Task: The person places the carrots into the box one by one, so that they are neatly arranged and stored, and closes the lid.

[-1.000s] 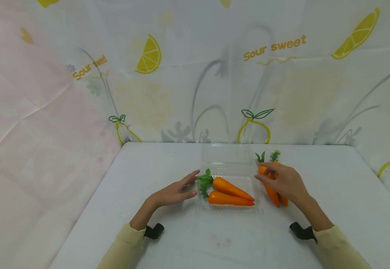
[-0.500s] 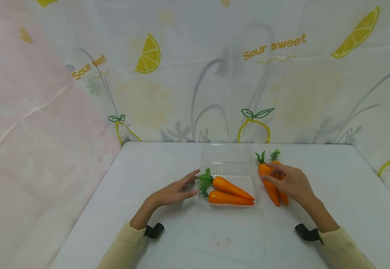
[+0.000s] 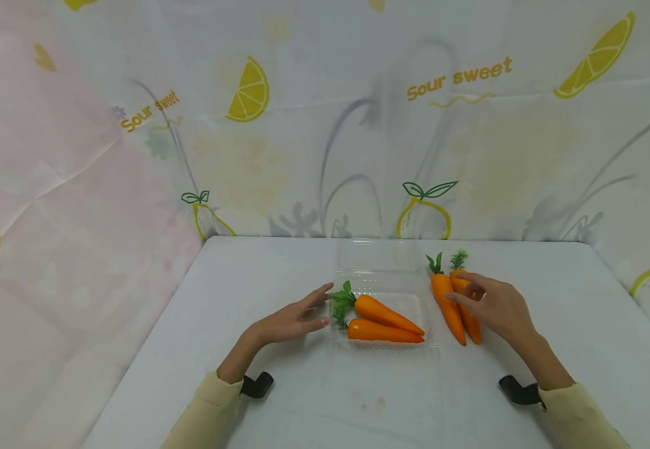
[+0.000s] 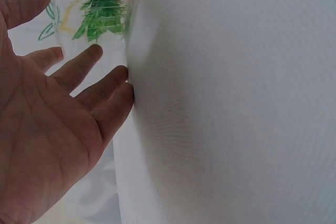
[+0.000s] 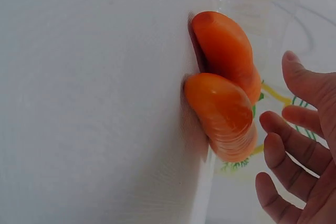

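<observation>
1. The left hand [image 3: 291, 319] comes in from the lower left, its forearm slanting up toward the middle of the table [image 3: 246, 262]. Its fingers are spread and mostly straight, with the thumb set apart from them.
2. Its fingertips stand at the left side of the clear plastic box [image 3: 414, 304]; whether they touch the wall, I cannot tell. The left wrist view shows the palm, with the fingers pointing toward the box.
3. The right hand [image 3: 501, 308] reaches in from the lower right, bent at the wrist and turned toward the left. Its fingers are loosely bent and parted, the thumb apart from them. The right wrist view shows a gap between this hand and the carrots beside it.
4. Those two carrots, the left loose carrot [image 3: 448, 308] and the right loose carrot [image 3: 472, 327], lie side by side on the table, just right of the box, leaves at the far end.
5. Inside the box lie the upper carrot [image 3: 383, 313] and the lower carrot [image 3: 383, 332], leaves to the left, tips to the right.
6. The lid [image 3: 377, 255] lies folded back behind the box.
</observation>
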### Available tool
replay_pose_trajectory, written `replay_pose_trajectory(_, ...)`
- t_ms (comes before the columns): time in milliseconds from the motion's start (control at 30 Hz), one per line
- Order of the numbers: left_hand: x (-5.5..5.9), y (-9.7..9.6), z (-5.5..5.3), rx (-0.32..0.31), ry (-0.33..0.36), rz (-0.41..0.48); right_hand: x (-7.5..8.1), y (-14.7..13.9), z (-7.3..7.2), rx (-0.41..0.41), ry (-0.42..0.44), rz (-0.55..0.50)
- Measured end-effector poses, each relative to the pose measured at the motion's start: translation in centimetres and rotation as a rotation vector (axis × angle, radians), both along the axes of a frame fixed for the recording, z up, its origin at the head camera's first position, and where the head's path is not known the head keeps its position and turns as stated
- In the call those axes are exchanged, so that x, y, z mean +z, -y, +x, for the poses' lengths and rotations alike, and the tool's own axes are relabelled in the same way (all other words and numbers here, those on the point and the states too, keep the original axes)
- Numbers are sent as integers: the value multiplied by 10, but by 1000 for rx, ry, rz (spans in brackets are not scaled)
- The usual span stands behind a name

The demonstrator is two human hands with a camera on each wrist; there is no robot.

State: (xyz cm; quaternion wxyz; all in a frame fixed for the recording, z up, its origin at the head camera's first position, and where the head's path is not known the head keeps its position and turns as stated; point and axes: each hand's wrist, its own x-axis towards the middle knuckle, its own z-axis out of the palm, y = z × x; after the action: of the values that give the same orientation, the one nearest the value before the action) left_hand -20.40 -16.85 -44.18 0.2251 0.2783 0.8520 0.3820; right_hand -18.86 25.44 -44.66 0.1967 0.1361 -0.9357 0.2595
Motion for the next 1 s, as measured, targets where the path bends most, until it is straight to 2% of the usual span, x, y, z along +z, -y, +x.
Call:
replay_pose_trajectory(467,1,0,1,-4,-4,-2,-1,-9,2,-53,44,38)
replay_pose_trajectory(1000,1,0,0,-4,-6,-3,7,-17,2,-89,269,83)
